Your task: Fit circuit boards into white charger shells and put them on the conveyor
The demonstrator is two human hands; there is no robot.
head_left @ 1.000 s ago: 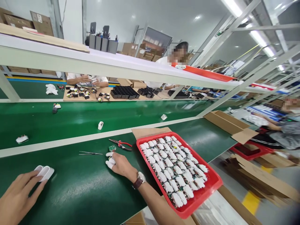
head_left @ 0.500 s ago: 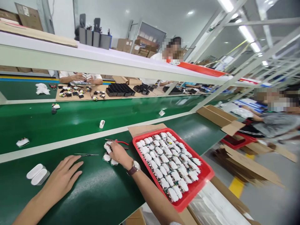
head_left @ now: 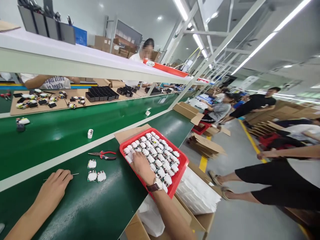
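My left hand (head_left: 53, 190) lies on the green table with its fingers curled over thin metal tweezers (head_left: 74, 174), whose tip sticks out to the right. My right hand (head_left: 140, 164), with a watch on its wrist, reaches into the near-left corner of a red tray (head_left: 180, 169). The tray is filled with several small white parts (head_left: 160, 160), and my fingers bend down onto them. What they pinch is hidden. Three white parts on green boards (head_left: 92, 176) lie on the table between my hands. Red-handled pliers (head_left: 103, 155) lie just beyond them.
A green conveyor belt (head_left: 50, 136) runs past the table, carrying a white part (head_left: 90, 133). A white shelf (head_left: 75, 63) spans overhead. Workers sit across the belt with black trays (head_left: 101, 94). A person's legs (head_left: 262, 186) and cardboard boxes (head_left: 202, 146) occupy the aisle on the right.
My right hand left the three parts on the table and moved right into the red tray. My left hand closed over the tweezers. The camera turned right.
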